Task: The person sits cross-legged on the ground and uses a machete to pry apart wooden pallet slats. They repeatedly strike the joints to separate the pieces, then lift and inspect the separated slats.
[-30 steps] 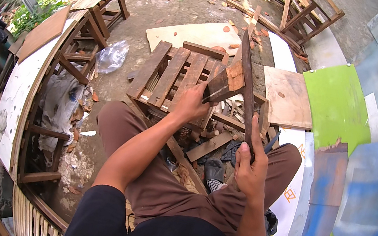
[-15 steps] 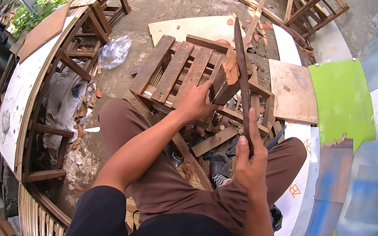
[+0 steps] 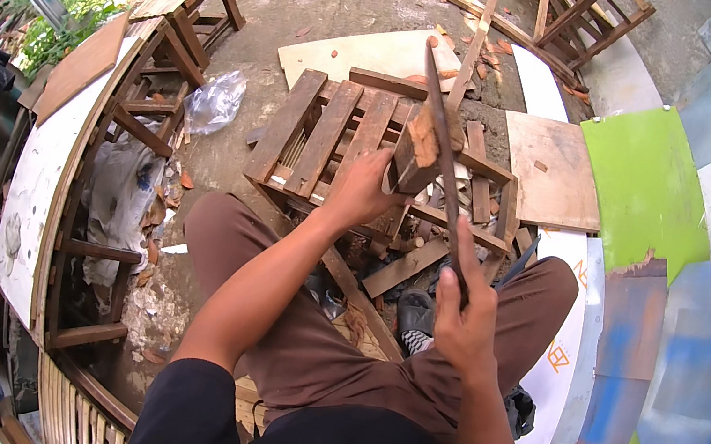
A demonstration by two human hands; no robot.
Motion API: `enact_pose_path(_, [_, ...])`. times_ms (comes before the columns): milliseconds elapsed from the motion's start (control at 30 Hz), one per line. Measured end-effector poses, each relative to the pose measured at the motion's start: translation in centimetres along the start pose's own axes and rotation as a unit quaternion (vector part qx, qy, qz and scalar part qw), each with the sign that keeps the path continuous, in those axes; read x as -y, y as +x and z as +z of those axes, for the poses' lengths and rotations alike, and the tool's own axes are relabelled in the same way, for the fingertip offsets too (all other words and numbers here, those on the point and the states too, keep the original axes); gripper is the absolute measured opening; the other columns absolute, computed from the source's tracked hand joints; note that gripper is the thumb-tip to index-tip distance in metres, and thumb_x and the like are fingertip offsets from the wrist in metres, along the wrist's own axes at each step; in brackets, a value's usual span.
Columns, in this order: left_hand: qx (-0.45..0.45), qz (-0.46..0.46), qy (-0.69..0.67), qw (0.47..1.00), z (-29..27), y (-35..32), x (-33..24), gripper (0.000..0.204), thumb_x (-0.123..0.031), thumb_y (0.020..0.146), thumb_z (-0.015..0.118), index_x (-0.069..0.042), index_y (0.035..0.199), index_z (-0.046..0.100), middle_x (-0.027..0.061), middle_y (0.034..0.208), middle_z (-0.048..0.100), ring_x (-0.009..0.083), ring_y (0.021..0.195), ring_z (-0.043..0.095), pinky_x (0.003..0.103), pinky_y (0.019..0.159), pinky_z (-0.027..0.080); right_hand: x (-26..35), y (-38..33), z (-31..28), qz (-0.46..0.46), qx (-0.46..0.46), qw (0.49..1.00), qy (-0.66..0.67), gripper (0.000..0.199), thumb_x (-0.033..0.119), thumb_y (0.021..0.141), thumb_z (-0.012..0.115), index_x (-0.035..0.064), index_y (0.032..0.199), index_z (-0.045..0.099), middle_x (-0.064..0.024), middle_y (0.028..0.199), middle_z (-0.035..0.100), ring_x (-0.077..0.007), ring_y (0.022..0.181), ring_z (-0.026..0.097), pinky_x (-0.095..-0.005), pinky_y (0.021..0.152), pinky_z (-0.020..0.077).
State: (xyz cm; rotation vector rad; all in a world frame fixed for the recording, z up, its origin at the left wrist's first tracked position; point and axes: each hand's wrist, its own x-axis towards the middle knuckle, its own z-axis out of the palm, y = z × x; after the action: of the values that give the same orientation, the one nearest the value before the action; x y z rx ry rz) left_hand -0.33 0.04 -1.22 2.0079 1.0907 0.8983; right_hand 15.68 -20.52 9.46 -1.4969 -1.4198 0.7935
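Near the centre of the frame the left hand (image 3: 368, 188) is closing its fingers around a short wooden block (image 3: 417, 149), holding it upright on a slatted wooden pallet (image 3: 325, 136) that is lying on the ground in the upper middle. Just right of centre, lower down, the right hand (image 3: 464, 315) is wrapping fully around the handle of a long dark blade (image 3: 442, 142), which is slanting up and to the left so that its upper length is lying against the block's right side. Loose wood offcuts (image 3: 405, 264) are lying below the pallet, between the knees. A bright green panel (image 3: 648, 183) is resting at the right, and a clear plastic bag (image 3: 215, 100) is sitting to the left of the pallet.
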Motion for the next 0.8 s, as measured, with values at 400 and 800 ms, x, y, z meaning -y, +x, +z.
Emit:
enact_pose_path(400, [-0.072, 0.053, -0.008, 0.996, -0.1, 0.2, -0.5, 0.072, -0.013, 0.078, 0.093, -0.001, 0.138, 0.056, 0.0259, 0.121, 0.073, 0.0471, 0.115, 0.069, 0.048, 0.093, 0.056, 0.1, -1.0, -0.4, -0.048, -0.058, 0.996, 0.037, 0.059, 0.000, 0.104, 0.052, 0.0008, 0.162, 0.044, -0.0277, 0.148, 0.063, -0.0237, 0.109, 0.072, -0.0317, 0.092, 0.0527])
enact_pose_path(800, [0.001, -0.039, 0.014, 0.999, 1.1, 0.4, 0.9, 0.075, -0.018, 0.074, 0.097, -0.001, 0.137, 0.059, 0.0230, 0.124, 0.072, 0.0418, 0.118, 0.069, 0.046, 0.098, 0.055, -0.5, 0.3, -0.1, 0.040, -0.009, 0.998, 0.051, 0.061, 0.005, 0.106, 0.051, 0.0061, 0.167, 0.040, -0.0170, 0.126, 0.071, -0.0111, 0.076, 0.056, -0.0292, 0.072, 0.0493])
